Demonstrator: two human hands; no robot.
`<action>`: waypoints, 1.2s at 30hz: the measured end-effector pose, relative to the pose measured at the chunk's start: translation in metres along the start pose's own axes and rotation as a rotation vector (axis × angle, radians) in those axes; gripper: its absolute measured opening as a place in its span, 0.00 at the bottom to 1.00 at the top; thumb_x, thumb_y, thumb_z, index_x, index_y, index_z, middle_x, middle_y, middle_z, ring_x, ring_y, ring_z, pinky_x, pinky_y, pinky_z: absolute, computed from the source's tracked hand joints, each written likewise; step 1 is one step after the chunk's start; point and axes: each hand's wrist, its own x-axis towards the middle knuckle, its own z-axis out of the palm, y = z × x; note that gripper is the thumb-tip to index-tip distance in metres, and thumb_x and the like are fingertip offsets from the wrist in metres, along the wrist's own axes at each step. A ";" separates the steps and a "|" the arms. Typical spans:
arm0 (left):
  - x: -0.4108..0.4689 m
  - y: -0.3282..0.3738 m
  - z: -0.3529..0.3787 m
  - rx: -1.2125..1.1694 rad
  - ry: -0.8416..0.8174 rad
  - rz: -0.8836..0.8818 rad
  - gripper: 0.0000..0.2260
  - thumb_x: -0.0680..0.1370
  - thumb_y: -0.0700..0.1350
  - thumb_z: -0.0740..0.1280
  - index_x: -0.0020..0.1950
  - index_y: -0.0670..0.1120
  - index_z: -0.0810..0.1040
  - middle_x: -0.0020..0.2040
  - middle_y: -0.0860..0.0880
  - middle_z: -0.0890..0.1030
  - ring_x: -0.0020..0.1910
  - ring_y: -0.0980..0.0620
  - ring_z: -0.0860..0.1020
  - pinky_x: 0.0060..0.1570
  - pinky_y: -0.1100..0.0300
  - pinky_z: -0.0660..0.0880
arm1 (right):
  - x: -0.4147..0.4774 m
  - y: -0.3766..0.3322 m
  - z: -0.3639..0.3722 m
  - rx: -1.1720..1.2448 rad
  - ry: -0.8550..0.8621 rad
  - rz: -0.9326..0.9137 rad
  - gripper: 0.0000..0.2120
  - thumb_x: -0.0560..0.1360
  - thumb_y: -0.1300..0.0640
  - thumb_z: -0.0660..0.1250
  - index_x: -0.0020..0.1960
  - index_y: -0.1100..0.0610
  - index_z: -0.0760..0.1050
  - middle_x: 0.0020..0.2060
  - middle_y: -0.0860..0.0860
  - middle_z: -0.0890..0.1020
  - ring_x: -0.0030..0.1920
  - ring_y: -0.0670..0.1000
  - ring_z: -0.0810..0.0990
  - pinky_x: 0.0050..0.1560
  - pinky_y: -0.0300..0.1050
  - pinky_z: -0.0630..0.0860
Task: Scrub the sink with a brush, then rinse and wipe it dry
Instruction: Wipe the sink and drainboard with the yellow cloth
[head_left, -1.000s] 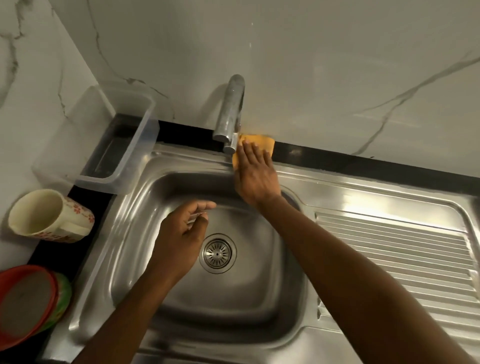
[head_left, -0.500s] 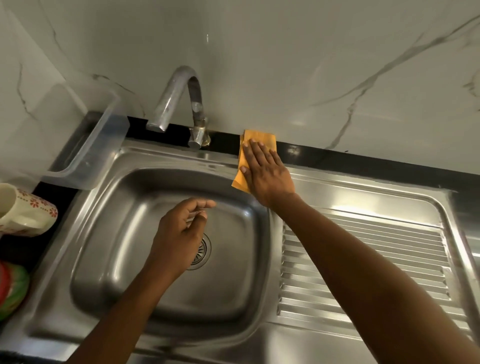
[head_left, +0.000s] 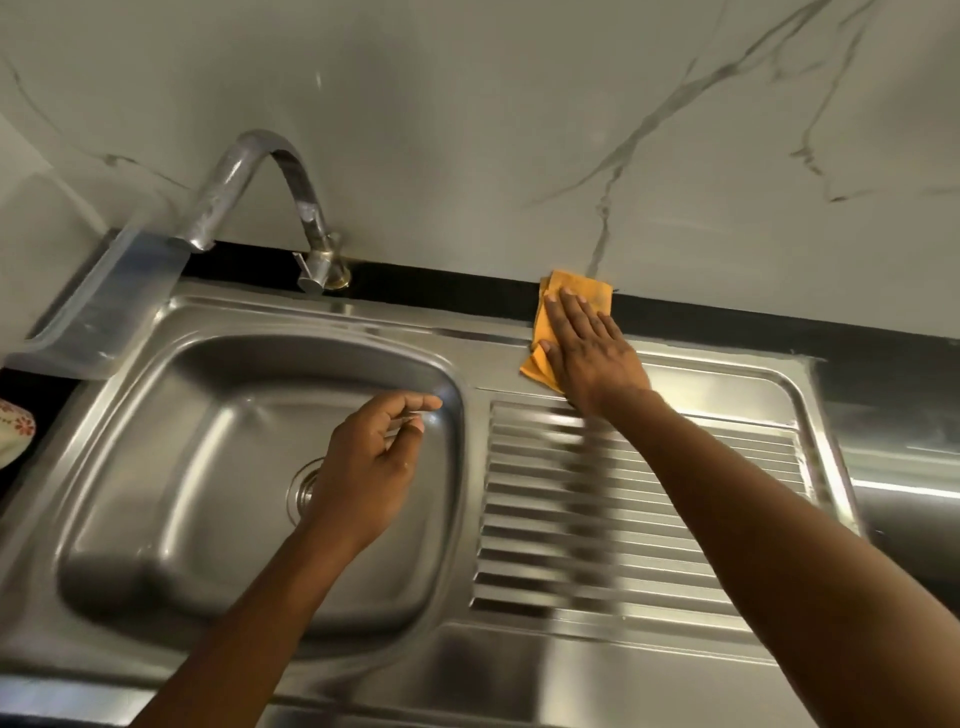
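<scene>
The steel sink (head_left: 171, 441) fills the lower view, with its drain (head_left: 303, 491) partly hidden behind my left hand. An orange cloth (head_left: 543, 332) lies on the sink's back rim, just above the ribbed drainboard (head_left: 597, 519). My right hand (head_left: 592, 353) presses flat on the cloth with straight fingers. My left hand (head_left: 371, 462) hovers over the basin's right side, fingers loosely curled, holding nothing. No brush is in view.
A curved chrome tap (head_left: 260, 192) stands at the back left, spout over a clear plastic container (head_left: 104, 312). A floral mug (head_left: 15, 431) shows at the left edge. A marble wall (head_left: 519, 130) rises behind a black counter strip (head_left: 727, 327).
My right hand has slid the orange cloth rightwards along the back rim, from beside the tap to above the drainboard. The view has swung right. My left hand keeps its pose over the basin.
</scene>
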 end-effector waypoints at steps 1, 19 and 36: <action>-0.001 0.002 0.007 -0.002 -0.013 0.006 0.10 0.84 0.40 0.65 0.60 0.51 0.84 0.56 0.60 0.84 0.56 0.66 0.80 0.51 0.77 0.71 | -0.008 0.013 0.000 0.000 0.008 0.016 0.33 0.87 0.38 0.40 0.84 0.51 0.33 0.84 0.51 0.39 0.84 0.53 0.39 0.83 0.55 0.44; -0.027 0.039 0.098 -0.039 -0.104 -0.016 0.13 0.84 0.40 0.65 0.59 0.56 0.83 0.52 0.57 0.86 0.50 0.50 0.83 0.49 0.69 0.78 | -0.114 0.170 -0.001 0.009 0.007 0.527 0.34 0.86 0.38 0.37 0.84 0.57 0.36 0.84 0.59 0.42 0.84 0.61 0.44 0.82 0.60 0.45; -0.062 0.046 0.098 0.021 -0.200 0.021 0.13 0.84 0.40 0.65 0.59 0.57 0.83 0.57 0.61 0.84 0.59 0.62 0.80 0.57 0.69 0.75 | -0.225 0.176 -0.005 -0.095 -0.124 0.622 0.38 0.85 0.37 0.45 0.84 0.60 0.37 0.83 0.62 0.44 0.83 0.64 0.46 0.82 0.62 0.48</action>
